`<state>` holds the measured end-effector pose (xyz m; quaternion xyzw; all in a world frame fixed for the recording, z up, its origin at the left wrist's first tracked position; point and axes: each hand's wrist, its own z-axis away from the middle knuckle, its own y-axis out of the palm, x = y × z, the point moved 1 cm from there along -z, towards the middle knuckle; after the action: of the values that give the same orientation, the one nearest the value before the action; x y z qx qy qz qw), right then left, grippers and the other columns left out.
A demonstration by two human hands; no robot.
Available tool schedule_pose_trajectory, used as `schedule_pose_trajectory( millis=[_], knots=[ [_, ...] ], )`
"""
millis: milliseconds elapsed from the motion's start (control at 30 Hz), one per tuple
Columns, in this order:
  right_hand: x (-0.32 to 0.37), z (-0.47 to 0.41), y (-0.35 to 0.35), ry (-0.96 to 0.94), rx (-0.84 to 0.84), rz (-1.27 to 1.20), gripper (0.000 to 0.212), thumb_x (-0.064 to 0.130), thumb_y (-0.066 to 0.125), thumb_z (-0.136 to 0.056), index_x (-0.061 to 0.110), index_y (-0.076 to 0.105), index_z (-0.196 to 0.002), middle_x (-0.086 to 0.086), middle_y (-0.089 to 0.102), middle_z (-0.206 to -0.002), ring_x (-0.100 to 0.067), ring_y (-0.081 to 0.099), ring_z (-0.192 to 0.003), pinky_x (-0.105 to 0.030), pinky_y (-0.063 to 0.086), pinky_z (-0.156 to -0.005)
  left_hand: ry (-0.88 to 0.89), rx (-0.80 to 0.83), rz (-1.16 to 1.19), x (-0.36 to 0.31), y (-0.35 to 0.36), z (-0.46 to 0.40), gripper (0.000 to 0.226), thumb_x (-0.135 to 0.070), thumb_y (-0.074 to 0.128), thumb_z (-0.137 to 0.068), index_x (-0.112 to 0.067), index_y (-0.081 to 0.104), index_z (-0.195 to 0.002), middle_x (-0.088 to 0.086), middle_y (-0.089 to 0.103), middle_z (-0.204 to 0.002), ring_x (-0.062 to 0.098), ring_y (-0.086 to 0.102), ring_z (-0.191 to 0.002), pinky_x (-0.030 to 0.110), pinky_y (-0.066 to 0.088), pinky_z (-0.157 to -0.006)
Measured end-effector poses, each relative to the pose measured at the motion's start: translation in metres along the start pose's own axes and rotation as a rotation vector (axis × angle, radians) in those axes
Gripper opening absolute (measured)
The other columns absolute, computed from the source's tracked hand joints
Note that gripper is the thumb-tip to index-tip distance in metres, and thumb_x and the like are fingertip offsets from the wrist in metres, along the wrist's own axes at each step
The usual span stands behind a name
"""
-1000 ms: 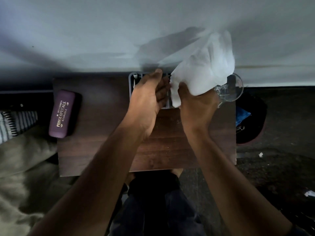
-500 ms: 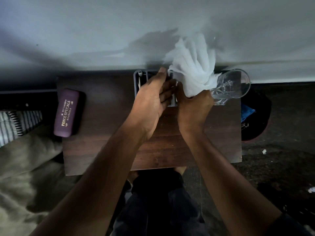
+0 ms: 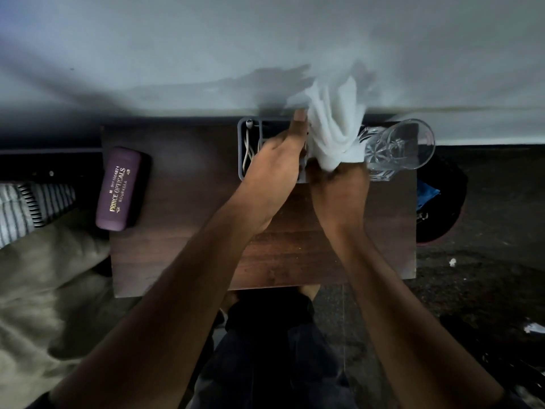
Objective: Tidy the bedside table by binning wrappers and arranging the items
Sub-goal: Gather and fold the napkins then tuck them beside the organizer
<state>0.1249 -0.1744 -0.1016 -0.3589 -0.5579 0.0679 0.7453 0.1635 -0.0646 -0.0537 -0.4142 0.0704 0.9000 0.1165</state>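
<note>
A brown wooden desk (image 3: 165,261) stands against a pale wall (image 3: 177,54), and every place here is told from that desk. Two bare arms reach over its front edge to its back part. The right hand (image 3: 339,190) is squeezed tight around the bottom of a bunched white cloth (image 3: 333,128), and the cloth sticks up from the fist over the back edge of the desk. The left hand (image 3: 274,169) is just beside the right one, with its fingers curled loosely and one finger pointing up against the cloth; you cannot tell if it is gripping anything. Under the left hand, at the back middle of the desk, sits a small grey tray (image 3: 242,152) with a white cord (image 3: 249,143) lying in its left slot. The hands hide the rest of the tray. A clear cut glass (image 3: 395,149) stands at the back right corner of the desk, just beside the cloth and the right hand. At the left edge of the desk lies a purple glasses case (image 3: 119,188) with gold letters, well apart from the hands. Past the right side of the desk, on the dark floor (image 3: 486,290), there is a round black bin (image 3: 442,202) with something blue inside it. Small white scraps (image 3: 452,262) lie on the floor near it. To the left of the desk is a bed (image 3: 44,290) with tan covers and a striped cloth (image 3: 26,208).
</note>
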Motion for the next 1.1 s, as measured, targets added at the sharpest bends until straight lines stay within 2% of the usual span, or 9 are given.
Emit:
schedule_pose_trajectory(
  millis=[167, 367, 433, 567, 700, 800, 933, 1000, 1100],
  knots=[
    [0.005, 0.006, -0.008, 0.018, -0.115, -0.03, 0.032, 0.036, 0.073, -0.083, 0.018, 0.066, -0.11, -0.006, 0.073, -0.101, -0.017, 0.072, -0.092, -0.032, 0.059, -0.081, 0.04, -0.031, -0.147, 0.001, 0.0, 0.002, 0.045, -0.071, 0.031, -0.096, -0.04, 0.063, -0.104, -0.024, 0.062, -0.086, -0.027, 0.053, -0.068, -0.002, 0.037, -0.056],
    [0.001, 0.007, -0.007, 0.0, -0.036, -0.01, 0.03, 0.033, 0.074, -0.085, 0.009, 0.07, -0.103, -0.012, 0.074, -0.093, -0.028, 0.072, -0.085, -0.047, 0.059, -0.072, 0.06, -0.013, -0.118, 0.001, 0.0, -0.001, 0.07, -0.074, 0.028, -0.091, -0.027, 0.069, -0.122, -0.004, 0.075, -0.11, 0.012, 0.068, -0.107, 0.036, 0.047, -0.104],
    [0.002, 0.004, -0.01, 0.03, -0.076, -0.009, 0.03, 0.039, 0.074, -0.083, 0.016, 0.071, -0.101, -0.003, 0.074, -0.088, -0.016, 0.071, -0.078, -0.037, 0.059, -0.069, 0.056, -0.027, -0.101, 0.002, -0.003, 0.001, 0.074, -0.078, 0.028, -0.087, -0.03, 0.068, -0.126, -0.009, 0.074, -0.112, 0.008, 0.066, -0.11, 0.033, 0.043, -0.105],
    [0.007, 0.011, -0.014, 0.032, -0.163, 0.041, 0.021, 0.036, 0.073, -0.083, 0.02, 0.072, -0.096, 0.005, 0.073, -0.079, -0.007, 0.069, -0.07, -0.033, 0.058, -0.065, 0.033, -0.053, -0.125, 0.005, -0.015, 0.002, 0.068, -0.082, 0.024, -0.083, -0.039, 0.071, -0.106, -0.018, 0.065, -0.09, -0.004, 0.063, -0.083, 0.017, 0.038, -0.074],
    [0.006, 0.015, -0.012, 0.072, -0.06, 0.086, 0.029, 0.033, 0.077, -0.082, 0.017, 0.071, -0.105, 0.002, 0.075, -0.088, -0.01, 0.07, -0.076, -0.031, 0.057, -0.07, 0.066, -0.028, -0.022, 0.012, -0.029, 0.006, 0.069, -0.069, 0.025, -0.095, -0.026, 0.066, -0.131, -0.009, 0.068, -0.129, 0.009, 0.062, -0.121, 0.039, 0.042, -0.111],
    [0.005, 0.023, -0.013, 0.128, -0.08, 0.078, 0.04, 0.033, 0.079, -0.074, 0.022, 0.064, -0.11, 0.006, 0.068, -0.096, 0.004, 0.063, -0.077, -0.013, 0.051, -0.068, 0.065, -0.117, 0.067, 0.02, -0.053, 0.013, 0.058, -0.052, 0.023, -0.106, -0.021, 0.066, -0.129, -0.006, 0.072, -0.124, 0.009, 0.068, -0.111, 0.035, 0.05, -0.101],
    [-0.003, 0.052, 0.0, 0.397, -0.183, -0.044, 0.045, 0.013, 0.072, -0.073, 0.024, 0.057, -0.115, 0.001, 0.063, -0.103, -0.02, 0.067, -0.092, -0.042, 0.058, -0.084, -0.015, -0.293, 0.217, 0.045, -0.1, 0.03, 0.056, -0.043, 0.018, -0.108, -0.021, 0.069, -0.112, 0.001, 0.075, -0.108, 0.019, 0.07, -0.097, 0.032, 0.049, -0.081],
    [-0.004, 0.072, 0.019, 0.563, -0.181, -0.152, 0.044, 0.002, 0.067, -0.077, 0.019, 0.056, -0.117, -0.004, 0.06, -0.088, -0.028, 0.062, -0.077, -0.058, 0.055, -0.079, -0.037, -0.351, 0.242, 0.061, -0.121, 0.042, 0.055, -0.043, 0.018, -0.108, -0.021, 0.068, -0.11, 0.004, 0.075, -0.105, 0.021, 0.07, -0.094, 0.032, 0.049, -0.078],
    [0.009, 0.109, 0.062, 0.607, 0.038, -0.161, 0.032, -0.002, 0.063, -0.08, 0.019, 0.065, -0.104, -0.005, 0.065, -0.073, -0.02, 0.058, -0.056, -0.048, 0.053, -0.062, -0.042, -0.435, 0.262, 0.089, -0.151, 0.057, 0.054, -0.041, 0.019, -0.109, -0.016, 0.066, -0.116, 0.006, 0.074, -0.107, 0.022, 0.069, -0.096, 0.028, 0.05, -0.075]
  ],
)
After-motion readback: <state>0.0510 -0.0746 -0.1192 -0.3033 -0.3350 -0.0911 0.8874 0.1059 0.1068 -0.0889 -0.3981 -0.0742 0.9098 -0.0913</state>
